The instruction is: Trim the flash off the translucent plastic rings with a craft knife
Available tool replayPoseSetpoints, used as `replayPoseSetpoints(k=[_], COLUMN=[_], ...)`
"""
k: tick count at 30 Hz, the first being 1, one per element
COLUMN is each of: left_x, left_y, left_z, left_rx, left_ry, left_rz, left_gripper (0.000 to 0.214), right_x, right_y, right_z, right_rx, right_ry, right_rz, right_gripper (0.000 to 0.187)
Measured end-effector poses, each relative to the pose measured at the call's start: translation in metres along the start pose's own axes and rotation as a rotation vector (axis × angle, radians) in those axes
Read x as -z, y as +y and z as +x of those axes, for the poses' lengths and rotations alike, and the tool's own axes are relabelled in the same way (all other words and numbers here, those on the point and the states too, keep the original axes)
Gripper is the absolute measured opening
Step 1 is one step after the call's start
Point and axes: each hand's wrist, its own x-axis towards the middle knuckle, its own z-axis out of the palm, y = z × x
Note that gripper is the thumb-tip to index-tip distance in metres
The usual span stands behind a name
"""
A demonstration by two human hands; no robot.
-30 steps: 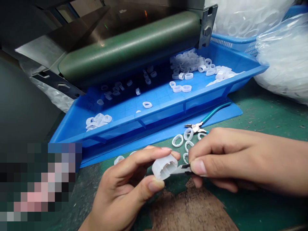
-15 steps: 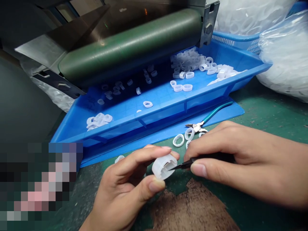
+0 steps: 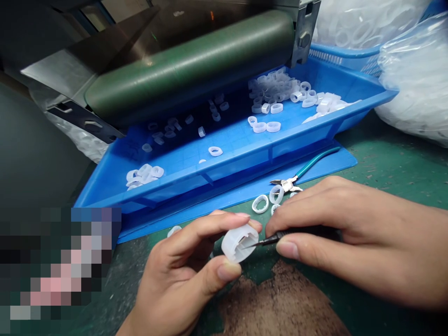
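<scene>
My left hand (image 3: 189,266) pinches a translucent white plastic ring (image 3: 234,245) between thumb and fingers, its opening turned to the right. Small notches line the ring's inner edge. Closed around a black fine-pointed tool (image 3: 269,240), which looks like tweezers, is my right hand (image 3: 336,228). The tool's tip reaches into the ring's opening; most of its handle is hidden by the hand. Just beyond my right fingers lie several loose rings (image 3: 260,204) and a pair of side cutters (image 3: 311,163) with teal handles. Another ring (image 3: 174,230) lies partly behind my left hand.
A blue tray (image 3: 238,158) with many white rings spans the back, under a green conveyor roller (image 3: 196,70). Bagged rings (image 3: 416,88) and a blue basket (image 3: 346,52) stand at right. The green worktop (image 3: 395,163) has a worn brown patch (image 3: 280,303).
The tool's tip and my right thumb have shifted very slightly within the same hold. Ring and left hand stay nearly in place, and the view moves a touch.
</scene>
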Motion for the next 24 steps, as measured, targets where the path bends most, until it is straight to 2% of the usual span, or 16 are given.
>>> replayPoseSetpoints(k=[6, 11, 15, 18, 21, 24], left_x=[0.002, -0.001, -0.002, -0.003, -0.003, -0.003], left_y=[0.001, 0.0, 0.0, 0.0, -0.001, -0.001], left_z=[-0.002, 0.0, 0.001, 0.001, 0.002, 0.002], left_rx=[-0.002, -0.006, 0.003, 0.011, 0.004, 0.002], left_ry=[0.025, 0.028, 0.024, 0.032, 0.044, 0.074], left_rz=[-0.001, -0.009, -0.024, -0.032, -0.031, -0.034], left_gripper=[0.026, 0.025, 0.025, 0.025, 0.023, 0.022], right_x=[-0.007, -0.009, -0.004, -0.002, -0.003, -0.006], right_y=[-0.009, -0.015, -0.006, -0.002, -0.008, -0.018], right_z=[0.017, 0.028, 0.012, 0.004, 0.011, 0.025], right_rx=[-0.06, -0.047, -0.024, 0.018, 0.01, 0.008], right_ry=[0.117, 0.14, 0.095, 0.03, 0.101, 0.156], right_rz=[0.046, 0.032, 0.026, 0.021, 0.012, 0.0], right_gripper=[0.013, 0.017, 0.014, 0.023, 0.013, 0.017])
